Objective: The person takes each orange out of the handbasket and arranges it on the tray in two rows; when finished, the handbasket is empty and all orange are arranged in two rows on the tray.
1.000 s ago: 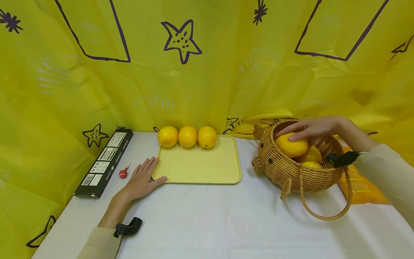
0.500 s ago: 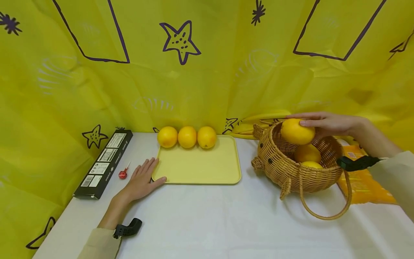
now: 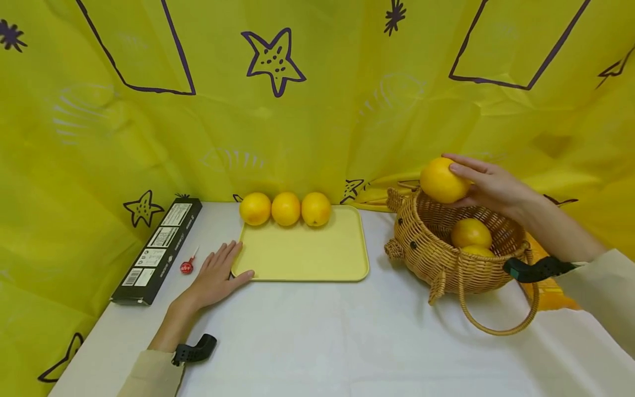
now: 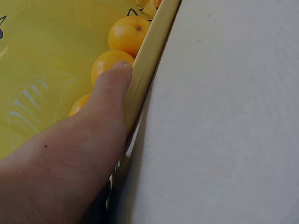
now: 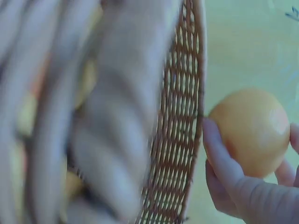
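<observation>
Above the left rim of a wicker basket (image 3: 431,262) shaped like a pig, my right hand (image 3: 496,187) grips an orange (image 3: 443,180). In the right wrist view the fingers and thumb curl round this orange (image 5: 252,133) beside the woven wall. Two more yellow-orange fruits (image 3: 471,234) lie inside the basket. My left hand (image 3: 213,278) rests flat with straight fingers at the left edge of a pale yellow tray (image 3: 307,259). Three oranges (image 3: 286,209) stand in a row along the tray's back edge; the left wrist view shows them beyond the thumb (image 4: 110,88).
A long black box (image 3: 156,251) lies at the left, with a red lollipop (image 3: 187,267) beside it. An orange packet (image 3: 555,292) is partly hidden behind the basket and right arm. The basket's handle (image 3: 501,332) hangs toward the front. A yellow curtain (image 3: 317,132) closes the back.
My right hand has lifted the orange from inside the basket up above its rim. The left hand and the three oranges on the tray have stayed in place.
</observation>
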The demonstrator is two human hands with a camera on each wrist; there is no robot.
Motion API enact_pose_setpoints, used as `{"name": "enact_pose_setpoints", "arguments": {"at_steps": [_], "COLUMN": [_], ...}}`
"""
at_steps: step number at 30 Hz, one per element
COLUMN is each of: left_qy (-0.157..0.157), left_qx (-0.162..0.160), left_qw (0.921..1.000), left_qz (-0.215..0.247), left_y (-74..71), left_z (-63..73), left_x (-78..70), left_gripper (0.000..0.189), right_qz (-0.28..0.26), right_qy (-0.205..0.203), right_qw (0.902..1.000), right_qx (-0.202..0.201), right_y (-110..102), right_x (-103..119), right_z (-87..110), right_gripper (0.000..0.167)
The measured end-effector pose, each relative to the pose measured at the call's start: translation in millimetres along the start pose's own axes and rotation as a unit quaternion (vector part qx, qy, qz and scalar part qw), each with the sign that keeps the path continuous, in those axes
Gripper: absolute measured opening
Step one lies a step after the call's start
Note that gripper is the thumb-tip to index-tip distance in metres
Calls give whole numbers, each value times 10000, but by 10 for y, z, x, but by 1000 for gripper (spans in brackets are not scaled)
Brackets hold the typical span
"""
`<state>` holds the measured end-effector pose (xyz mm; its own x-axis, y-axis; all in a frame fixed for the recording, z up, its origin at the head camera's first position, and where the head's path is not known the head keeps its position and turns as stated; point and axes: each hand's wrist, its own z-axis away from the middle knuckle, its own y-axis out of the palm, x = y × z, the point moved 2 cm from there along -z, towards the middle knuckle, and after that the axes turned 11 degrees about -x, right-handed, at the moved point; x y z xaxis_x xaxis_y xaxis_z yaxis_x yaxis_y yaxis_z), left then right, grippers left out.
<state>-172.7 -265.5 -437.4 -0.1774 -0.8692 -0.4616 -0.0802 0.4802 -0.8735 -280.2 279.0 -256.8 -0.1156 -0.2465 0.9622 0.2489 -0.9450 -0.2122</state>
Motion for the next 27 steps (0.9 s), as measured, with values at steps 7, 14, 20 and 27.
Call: {"name": "enact_pose_setpoints", "arguments": {"at_steps": [7, 14, 20, 27], "left_qy": [-25, -36, -26, -36], "left_qx": [9, 43, 43, 73], "left_qw": [10000, 10000, 10000, 10000], "left_qz": [-33, -16, -30, -37], "left_y": [-1, -4, -11, -19], "left_z": [-2, -4, -2, -15], "left_x": [21, -2, -14, -16], "left_gripper": [90, 89, 89, 89], "right_qz": [-1321, -2901, -3458, -3152], "right_qy": [59, -280, -574, -671], "right_qw": [9906, 9564, 9365, 9457], "right_qx": [-340, -203, -116, -430], "right_y": [152, 245, 358, 543], "right_x": [105, 145, 165, 216], "right_z": [83, 177, 225, 257], "right_gripper": [61, 53, 49, 67]}}
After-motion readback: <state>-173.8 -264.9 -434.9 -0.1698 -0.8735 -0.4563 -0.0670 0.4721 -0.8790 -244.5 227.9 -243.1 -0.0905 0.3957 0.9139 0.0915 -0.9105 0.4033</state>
